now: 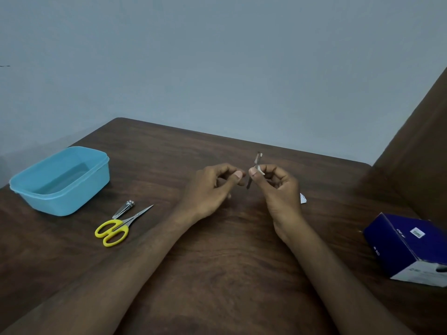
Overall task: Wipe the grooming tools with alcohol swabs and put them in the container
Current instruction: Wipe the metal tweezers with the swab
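The tweezers (pixel 254 169) stand almost upright above the worktop (pixel 217 238), pinched with a white swab (pixel 260 170) by the right hand (pixel 278 187) for wiping, while the left hand (pixel 215 184), curled, seems to hold nothing, far from the blue container (pixel 60 180).

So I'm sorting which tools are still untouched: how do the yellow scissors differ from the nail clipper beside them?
The scissors have bright yellow loop handles; the nail clipper is all bare metal. The scissors are the longer of the two, and the clipper is short and stubby. The scissors' closed blades reach further right than the clipper's head. Both lie flat on the table near the blue container, outside it, and neither hand touches them.
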Demonstrator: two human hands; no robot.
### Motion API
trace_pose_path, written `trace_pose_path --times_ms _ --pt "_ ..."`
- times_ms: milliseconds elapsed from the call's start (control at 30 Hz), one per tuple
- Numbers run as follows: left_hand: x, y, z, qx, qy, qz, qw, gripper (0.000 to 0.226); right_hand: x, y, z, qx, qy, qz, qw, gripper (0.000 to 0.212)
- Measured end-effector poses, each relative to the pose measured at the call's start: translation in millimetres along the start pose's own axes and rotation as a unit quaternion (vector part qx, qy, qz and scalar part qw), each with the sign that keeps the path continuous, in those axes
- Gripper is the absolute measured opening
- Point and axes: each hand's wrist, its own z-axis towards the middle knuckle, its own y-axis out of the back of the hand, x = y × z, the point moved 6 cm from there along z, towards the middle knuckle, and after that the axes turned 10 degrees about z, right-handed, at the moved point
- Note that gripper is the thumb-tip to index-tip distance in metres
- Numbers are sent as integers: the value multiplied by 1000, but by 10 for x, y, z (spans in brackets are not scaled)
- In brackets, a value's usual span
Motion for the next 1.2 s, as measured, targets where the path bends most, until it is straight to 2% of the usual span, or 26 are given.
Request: trace_pose_path --times_ms 100,267,467,567,667,800,900,1033,1200 --pt "-38 -29 -17 19 -11 13 1000 18 -4 28 -10 -36 -14 39 999 8" --pt "-35 -24 -27 4 -27 31 999 3 -31 -68 -46 16 -20 35 999 5" --pt "22 68 -14 -79 8 32 996 5 -75 -22 -7 24 -25 12 999 7" --pt "56 93 -10 -86 23 45 995 7 -75 -46 -14 39 -10 -35 999 8" --pt "115 92 7 -94 33 38 994 7 -58 -2 -7 12 8 -56 998 6" --pt "163 77 28 -97 45 -2 994 8 -51 95 19 -47 8 -23 999 6" --pt "146 64 28 -84 42 -41 995 7 -60 155 40 -88 -16 51 995 8" --pt "100 58 25 -80 41 -71 993 7 -35 168 46 -97 -32 118 988 14" --pt "67 50 1 -73 27 -73 994 8 -20 138 33 -92 -34 121 988 9"
